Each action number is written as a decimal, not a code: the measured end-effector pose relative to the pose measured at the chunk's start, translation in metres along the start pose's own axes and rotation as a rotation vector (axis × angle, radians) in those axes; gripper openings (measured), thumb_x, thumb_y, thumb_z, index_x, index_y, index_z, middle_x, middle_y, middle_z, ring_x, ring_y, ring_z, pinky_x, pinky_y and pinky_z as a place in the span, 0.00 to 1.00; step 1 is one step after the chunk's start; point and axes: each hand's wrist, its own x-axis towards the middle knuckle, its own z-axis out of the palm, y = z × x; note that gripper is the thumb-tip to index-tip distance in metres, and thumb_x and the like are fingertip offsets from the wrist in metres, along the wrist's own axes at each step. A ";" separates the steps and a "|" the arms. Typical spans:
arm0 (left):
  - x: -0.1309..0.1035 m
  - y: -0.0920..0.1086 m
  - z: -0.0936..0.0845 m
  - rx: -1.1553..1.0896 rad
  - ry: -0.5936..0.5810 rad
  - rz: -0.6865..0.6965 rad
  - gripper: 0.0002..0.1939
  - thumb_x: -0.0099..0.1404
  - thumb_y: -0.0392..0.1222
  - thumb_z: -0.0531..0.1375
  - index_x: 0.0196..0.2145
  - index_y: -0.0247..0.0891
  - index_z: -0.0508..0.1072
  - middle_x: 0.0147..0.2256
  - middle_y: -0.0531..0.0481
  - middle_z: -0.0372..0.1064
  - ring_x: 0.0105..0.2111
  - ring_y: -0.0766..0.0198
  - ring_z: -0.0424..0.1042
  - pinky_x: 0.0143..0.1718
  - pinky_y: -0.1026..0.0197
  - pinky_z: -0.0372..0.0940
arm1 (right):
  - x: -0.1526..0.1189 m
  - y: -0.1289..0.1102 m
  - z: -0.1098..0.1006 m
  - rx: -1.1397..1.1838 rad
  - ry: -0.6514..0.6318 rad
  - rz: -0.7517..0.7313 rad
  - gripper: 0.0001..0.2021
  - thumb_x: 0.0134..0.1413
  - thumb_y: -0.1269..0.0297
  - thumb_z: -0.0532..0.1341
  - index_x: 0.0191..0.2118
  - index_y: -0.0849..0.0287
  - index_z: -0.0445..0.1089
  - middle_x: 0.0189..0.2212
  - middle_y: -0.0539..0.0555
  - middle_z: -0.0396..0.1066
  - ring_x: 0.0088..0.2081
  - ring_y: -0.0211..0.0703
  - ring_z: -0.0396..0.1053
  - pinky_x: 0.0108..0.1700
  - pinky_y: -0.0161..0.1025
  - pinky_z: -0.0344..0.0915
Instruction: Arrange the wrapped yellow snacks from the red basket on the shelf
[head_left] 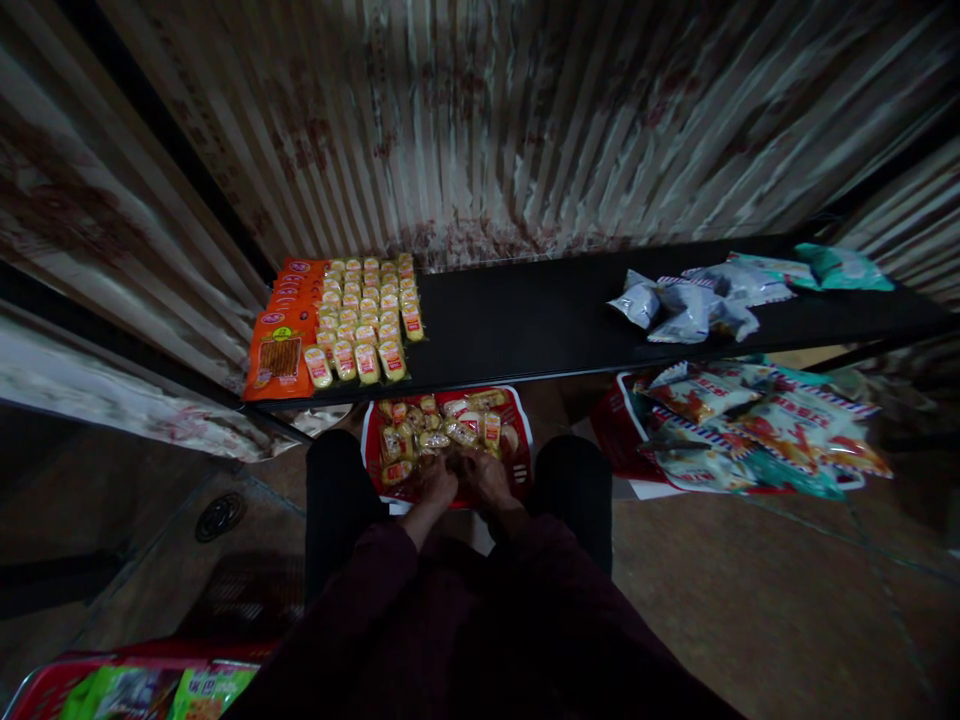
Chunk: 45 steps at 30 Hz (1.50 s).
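A red basket (523, 470) with a white rim stands between my knees and holds several small yellow wrapped snacks (433, 440). Both hands reach into its near part. My left hand (436, 482) is at the middle, its fingertips dim among the snacks. Close beside it on the right is my right hand (487, 477), fingers bent down toward the packs. What either hand touches or holds is too dark to make out. On the black shelf (510, 320) above, rows of similar yellow snacks (366, 318) lie next to orange packets (281, 340) at the left end.
Silvery bags (686, 305) and teal bags (844, 268) lie on the shelf's right part. Below them a second red basket (619, 425) is heaped with snack bags (757, 420). Another basket (45, 690) with green packets (206, 690) stands at the lower left. A patterned curtain (480, 130) hangs behind.
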 end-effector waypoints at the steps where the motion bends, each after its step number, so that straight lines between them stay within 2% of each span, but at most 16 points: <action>1: 0.001 0.000 0.001 0.001 -0.010 -0.020 0.18 0.58 0.32 0.54 0.47 0.36 0.69 0.48 0.41 0.70 0.50 0.55 0.67 0.53 0.57 0.59 | -0.001 0.000 0.000 -0.006 -0.020 -0.004 0.14 0.53 0.70 0.53 0.39 0.56 0.75 0.36 0.55 0.77 0.38 0.42 0.73 0.41 0.34 0.65; 6: 0.007 -0.001 0.006 0.046 -0.035 -0.038 0.18 0.57 0.34 0.57 0.46 0.35 0.70 0.47 0.38 0.71 0.49 0.55 0.68 0.51 0.57 0.59 | -0.004 -0.001 0.001 0.048 -0.057 -0.030 0.14 0.53 0.69 0.53 0.38 0.55 0.75 0.36 0.54 0.77 0.36 0.42 0.73 0.39 0.34 0.65; 9: 0.010 -0.003 0.008 0.081 -0.042 -0.064 0.16 0.58 0.35 0.56 0.45 0.36 0.71 0.46 0.39 0.71 0.49 0.56 0.68 0.49 0.59 0.60 | -0.004 0.000 0.004 0.092 -0.015 0.004 0.14 0.51 0.70 0.54 0.38 0.53 0.75 0.36 0.53 0.77 0.36 0.43 0.73 0.40 0.35 0.66; 16: 0.011 -0.002 0.007 0.087 -0.066 -0.061 0.13 0.61 0.38 0.53 0.41 0.37 0.73 0.45 0.40 0.73 0.45 0.56 0.71 0.46 0.59 0.62 | 0.001 0.006 0.014 0.175 0.136 0.039 0.16 0.48 0.74 0.53 0.39 0.58 0.74 0.38 0.56 0.76 0.41 0.44 0.73 0.48 0.42 0.67; 21: 0.009 -0.003 0.006 0.104 -0.068 -0.066 0.14 0.58 0.39 0.56 0.43 0.36 0.70 0.44 0.41 0.72 0.45 0.56 0.70 0.45 0.60 0.62 | 0.003 0.009 0.015 0.201 0.127 0.065 0.16 0.48 0.75 0.53 0.41 0.59 0.74 0.41 0.56 0.76 0.43 0.44 0.73 0.48 0.40 0.67; 25: 0.009 -0.006 0.005 0.035 -0.073 -0.054 0.14 0.58 0.38 0.56 0.43 0.36 0.68 0.43 0.42 0.72 0.43 0.58 0.71 0.43 0.62 0.61 | 0.002 0.008 0.014 0.215 0.124 0.110 0.16 0.50 0.74 0.53 0.41 0.61 0.74 0.41 0.58 0.75 0.44 0.44 0.73 0.48 0.40 0.67; 28: 0.011 -0.008 0.005 -0.042 -0.023 -0.031 0.13 0.58 0.38 0.57 0.42 0.35 0.68 0.43 0.42 0.72 0.44 0.59 0.70 0.44 0.62 0.61 | 0.001 0.008 0.014 0.247 0.146 0.115 0.16 0.50 0.74 0.52 0.40 0.59 0.74 0.40 0.56 0.76 0.43 0.44 0.73 0.48 0.40 0.67; 31: 0.012 -0.012 0.007 -0.135 0.079 0.014 0.13 0.58 0.37 0.56 0.43 0.34 0.68 0.43 0.42 0.72 0.45 0.60 0.70 0.46 0.62 0.61 | 0.001 0.008 0.015 0.304 0.159 0.118 0.16 0.49 0.73 0.53 0.40 0.56 0.74 0.39 0.54 0.76 0.42 0.44 0.73 0.49 0.42 0.66; 34: 0.009 -0.015 0.011 -0.176 0.214 0.095 0.14 0.58 0.35 0.56 0.44 0.33 0.67 0.43 0.42 0.71 0.46 0.60 0.69 0.48 0.61 0.61 | 0.001 0.006 0.015 0.427 0.160 0.138 0.15 0.48 0.71 0.53 0.39 0.56 0.74 0.40 0.54 0.76 0.44 0.45 0.72 0.51 0.43 0.65; 37: 0.001 -0.014 0.014 -0.132 0.317 0.185 0.17 0.56 0.32 0.55 0.46 0.34 0.66 0.46 0.41 0.69 0.48 0.59 0.68 0.50 0.58 0.61 | 0.002 0.003 0.016 0.655 0.122 0.179 0.13 0.46 0.66 0.55 0.37 0.56 0.74 0.40 0.54 0.75 0.44 0.45 0.71 0.51 0.44 0.65; 41: -0.010 -0.010 0.014 -0.064 0.319 0.252 0.22 0.56 0.31 0.54 0.50 0.35 0.64 0.50 0.39 0.65 0.50 0.56 0.66 0.51 0.55 0.61 | 0.003 -0.001 0.015 0.985 0.075 0.296 0.13 0.40 0.59 0.61 0.36 0.57 0.73 0.39 0.54 0.75 0.42 0.47 0.71 0.49 0.45 0.65; 45: -0.015 -0.006 0.013 -0.034 0.307 0.297 0.25 0.56 0.30 0.53 0.52 0.37 0.64 0.51 0.40 0.64 0.53 0.55 0.63 0.54 0.55 0.59 | 0.003 -0.004 0.013 1.158 0.062 0.358 0.18 0.35 0.55 0.65 0.35 0.59 0.73 0.37 0.55 0.75 0.41 0.48 0.70 0.47 0.44 0.64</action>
